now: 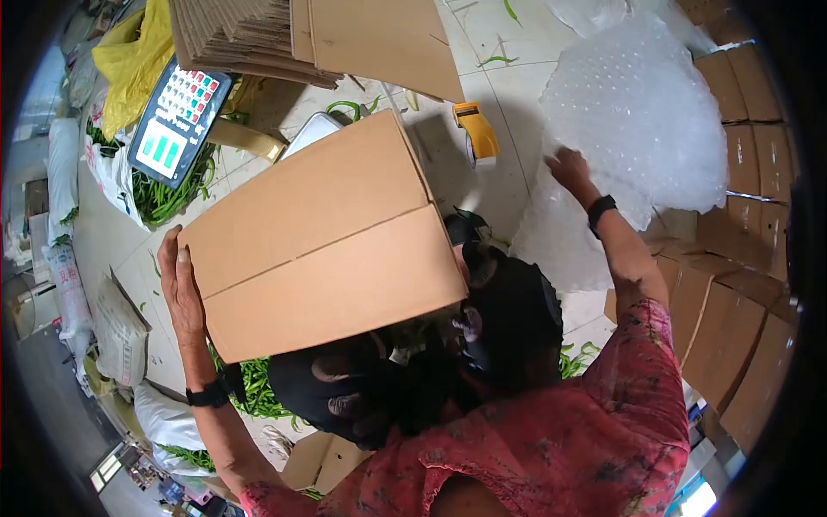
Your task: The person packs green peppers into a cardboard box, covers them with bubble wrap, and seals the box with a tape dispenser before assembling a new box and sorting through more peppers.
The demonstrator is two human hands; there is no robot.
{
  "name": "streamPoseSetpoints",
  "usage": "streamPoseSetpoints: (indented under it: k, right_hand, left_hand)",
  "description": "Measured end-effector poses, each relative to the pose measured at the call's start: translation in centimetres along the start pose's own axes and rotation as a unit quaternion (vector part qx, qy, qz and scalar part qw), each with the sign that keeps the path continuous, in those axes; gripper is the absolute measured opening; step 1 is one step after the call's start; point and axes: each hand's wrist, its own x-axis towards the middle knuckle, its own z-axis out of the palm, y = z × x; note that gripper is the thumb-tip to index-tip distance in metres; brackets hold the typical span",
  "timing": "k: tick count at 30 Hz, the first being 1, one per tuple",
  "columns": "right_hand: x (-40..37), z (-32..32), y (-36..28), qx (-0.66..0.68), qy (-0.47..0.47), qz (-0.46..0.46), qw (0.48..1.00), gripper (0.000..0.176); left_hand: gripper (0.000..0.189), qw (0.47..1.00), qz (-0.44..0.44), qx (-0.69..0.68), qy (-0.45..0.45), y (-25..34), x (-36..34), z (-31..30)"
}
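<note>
A brown cardboard box point(319, 215) lies in front of my knees, one broad face with a seam turned up at me. At its left end my left hand point(183, 293) holds the edge, fingers extended along the side. My right hand point(571, 172) is away from the box, fingers curled at the left edge of a clear bubble wrap sheet point(637, 112). That wrap spreads over the floor on my right. Beyond the box is a yellow tape dispenser point(475, 133). The inside of the box is hidden from me.
A scale display point(177, 121) stands at the left; its pale platform point(314, 131) is partly covered by the box. Flattened cardboard point(250, 34) is stacked ahead. Green peppers point(177, 194) fill a bag at left. Closed cartons point(724, 336) line the right side.
</note>
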Motion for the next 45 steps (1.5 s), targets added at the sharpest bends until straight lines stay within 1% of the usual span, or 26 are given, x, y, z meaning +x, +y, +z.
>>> streamPoseSetpoints:
  k: [1, 2, 4, 5, 7, 8, 12, 14, 18, 20, 23, 26, 27, 29, 30, 31, 32, 33, 36, 38, 39, 41, 42, 43, 44, 45]
  right_hand:
    - [1.5, 0.5, -2.6, 0.090, 0.063, -0.065, 0.992, 0.059]
    - [3.7, 0.9, -5.5, 0.183, 0.031, -0.001, 0.983, 0.077]
    - [5.7, 2.1, -10.5, 0.178, 0.017, -0.012, 0.984, 0.082]
    - [6.9, 3.8, -10.8, 0.181, 0.014, -0.013, 0.983, 0.082]
    - [7.9, 5.4, -13.5, 0.336, -0.097, 0.022, 0.937, 0.082]
    - [8.3, 5.6, -13.8, 0.350, -0.123, 0.059, 0.927, 0.076]
    - [8.4, 7.2, -12.6, 0.287, -0.038, 0.087, 0.953, 0.065]
    - [5.2, 4.1, -10.2, 0.487, -0.113, 0.061, 0.864, 0.060]
    - [-6.7, -8.3, -11.1, 0.688, -0.060, -0.001, 0.723, 0.041]
    - [-8.6, -13.2, -10.4, 0.634, -0.068, -0.079, 0.766, 0.040]
    - [-13.1, -21.9, -16.0, 0.546, -0.014, -0.163, 0.822, 0.043]
    - [-17.5, -26.2, -20.5, 0.574, -0.016, -0.285, 0.768, 0.046]
    - [-18.6, -27.1, -22.1, 0.566, -0.017, -0.294, 0.770, 0.046]
    - [-21.0, -28.1, -25.5, 0.353, 0.094, -0.359, 0.859, 0.048]
    - [-21.9, -28.2, -27.2, 0.340, 0.072, -0.375, 0.859, 0.051]
    - [-22.2, -27.8, -29.3, 0.349, 0.076, -0.457, 0.814, 0.052]
    - [-22.6, -27.3, -30.8, 0.323, 0.051, -0.460, 0.826, 0.054]
    - [-21.9, -25.6, -32.4, 0.285, 0.114, -0.536, 0.787, 0.056]
    - [-22.0, -23.1, -35.7, 0.232, 0.087, -0.569, 0.784, 0.057]
    - [-22.2, -23.0, -37.3, 0.155, 0.053, -0.530, 0.832, 0.058]
    - [-22.4, -23.1, -37.6, 0.146, 0.051, -0.540, 0.827, 0.058]
    - [-22.6, -23.5, -37.5, 0.131, 0.045, -0.538, 0.831, 0.056]
    - [-23.0, -23.5, -37.6, 0.122, 0.053, -0.518, 0.845, 0.056]
    - [-23.2, -23.6, -37.8, 0.115, 0.053, -0.522, 0.843, 0.056]
    - [-23.4, -23.6, -38.0, 0.121, 0.052, -0.520, 0.844, 0.055]
    - [-23.6, -23.4, -38.3, 0.127, 0.049, -0.519, 0.844, 0.054]
  left_hand:
    - [0.044, 1.000, -0.003, 0.012, 0.004, 0.3, 0.0, 0.3]
    - [0.045, 1.000, -0.007, 0.025, 0.009, 0.6, -0.1, 0.6]
    - [0.045, 1.000, -0.018, 0.022, 0.009, 1.3, -0.5, 1.0]
    - [0.045, 0.999, -0.028, 0.014, 0.011, 1.4, -0.6, 1.1]
    - [0.045, 0.999, -0.032, 0.015, 0.011, 1.2, -0.6, 1.1]
    - [0.045, 0.999, -0.035, 0.013, 0.008, 1.1, -0.7, 1.0]
    - [0.044, 0.999, -0.030, 0.013, 0.002, 1.6, -0.5, 1.0]
    - [0.042, 1.000, -0.019, 0.014, 0.007, 1.3, -0.7, 0.8]
    - [0.040, 1.000, 0.007, 0.006, 0.008, 0.5, -0.8, 0.7]
    - [0.038, 1.000, -0.007, -0.024, 0.013, 0.8, -0.5, 0.7]
    - [0.037, 0.999, 0.037, 0.008, 0.014, 0.8, -0.5, 0.3]
    - [0.036, 0.997, 0.075, -0.022, 0.019, -0.9, -0.7, 0.0]
    - [0.036, 0.996, 0.073, -0.028, 0.030, -1.0, -0.7, 0.0]
    - [0.035, 0.993, 0.114, 0.001, 0.026, -1.1, -0.8, -0.2]
    - [0.034, 0.991, 0.132, -0.004, 0.037, -1.5, -0.7, -0.1]
    - [0.034, 0.988, 0.148, -0.007, 0.047, -1.6, -0.6, 0.0]
    - [0.033, 0.988, 0.144, -0.014, 0.048, -1.5, -0.7, 0.0]
    - [0.033, 0.988, 0.139, -0.017, 0.059, -1.6, -0.7, -0.2]
    - [0.034, 0.987, 0.148, -0.009, 0.054, -2.2, -0.9, -0.2]
    - [0.033, 0.981, 0.174, -0.001, 0.081, -2.4, -1.1, -0.1]
    - [0.033, 0.981, 0.168, -0.004, 0.093, -2.1, -1.6, -0.1]
    - [0.032, 0.962, 0.185, 0.056, 0.194, -0.7, -2.4, -0.5]
    - [0.038, 0.929, 0.240, 0.085, 0.267, 0.0, -2.6, -1.0]
    - [0.038, 0.929, 0.236, 0.081, 0.274, 1.7, -3.5, -1.8]
    - [0.041, 0.966, 0.136, -0.115, 0.185, 3.9, -4.9, -2.7]
    - [0.045, 0.948, 0.027, -0.306, 0.087, 5.4, -6.1, -2.8]
